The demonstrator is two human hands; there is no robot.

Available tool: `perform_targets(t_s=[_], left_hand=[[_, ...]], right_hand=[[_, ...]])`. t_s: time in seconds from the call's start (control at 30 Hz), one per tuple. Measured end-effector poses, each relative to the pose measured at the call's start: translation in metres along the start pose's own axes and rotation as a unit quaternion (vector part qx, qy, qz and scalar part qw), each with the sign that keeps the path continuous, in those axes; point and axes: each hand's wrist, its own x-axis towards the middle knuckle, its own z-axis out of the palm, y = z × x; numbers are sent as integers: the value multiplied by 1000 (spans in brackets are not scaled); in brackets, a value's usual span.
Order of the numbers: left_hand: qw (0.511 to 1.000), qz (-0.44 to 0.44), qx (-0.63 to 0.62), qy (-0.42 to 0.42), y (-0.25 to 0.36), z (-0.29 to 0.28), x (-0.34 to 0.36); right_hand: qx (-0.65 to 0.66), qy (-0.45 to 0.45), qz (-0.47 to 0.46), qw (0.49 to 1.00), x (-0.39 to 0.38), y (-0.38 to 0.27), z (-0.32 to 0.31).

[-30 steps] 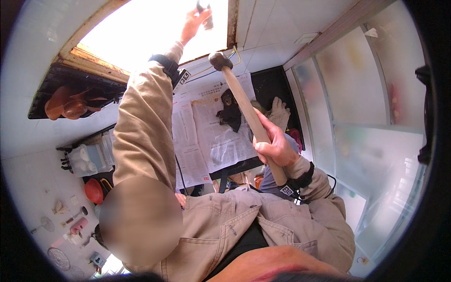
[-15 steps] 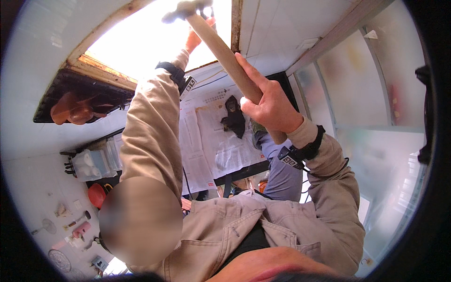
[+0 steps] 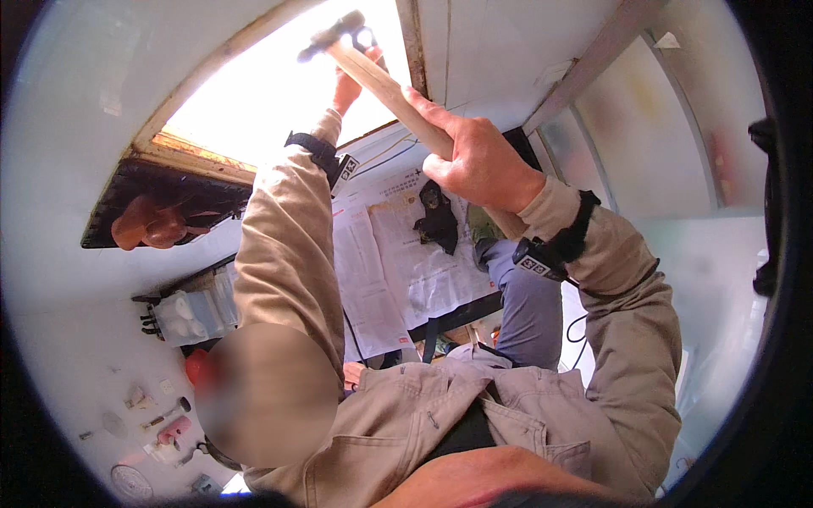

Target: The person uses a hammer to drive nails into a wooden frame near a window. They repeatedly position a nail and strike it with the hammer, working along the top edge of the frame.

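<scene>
My right hand [image 3: 483, 161] is wrapped tight around the wooden handle of the hammer [image 3: 385, 80], index finger stretched along the shaft. The hammer is raised overhead, its metal head up against the bright window opening [image 3: 279, 85], just beside my left hand [image 3: 351, 80]. The left hand is stretched up at the top of the opening, fingers pinched near the hammer head; glare hides what, if anything, it grips, so I cannot tell. Below, sheets of paper [image 3: 406, 262] lie spread on a dark surface, a black glove [image 3: 439, 218] on top.
</scene>
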Motion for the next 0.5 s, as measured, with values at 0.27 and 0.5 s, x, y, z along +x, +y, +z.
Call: perform_targets(t_s=[0.27, 0.5], left_hand=[[847, 200, 492, 36, 8, 19, 0], [992, 52, 90, 72, 6, 16, -19]], right_hand=[[28, -42, 64, 997, 4, 3, -6], [128, 6, -31, 991, -3, 12, 6]])
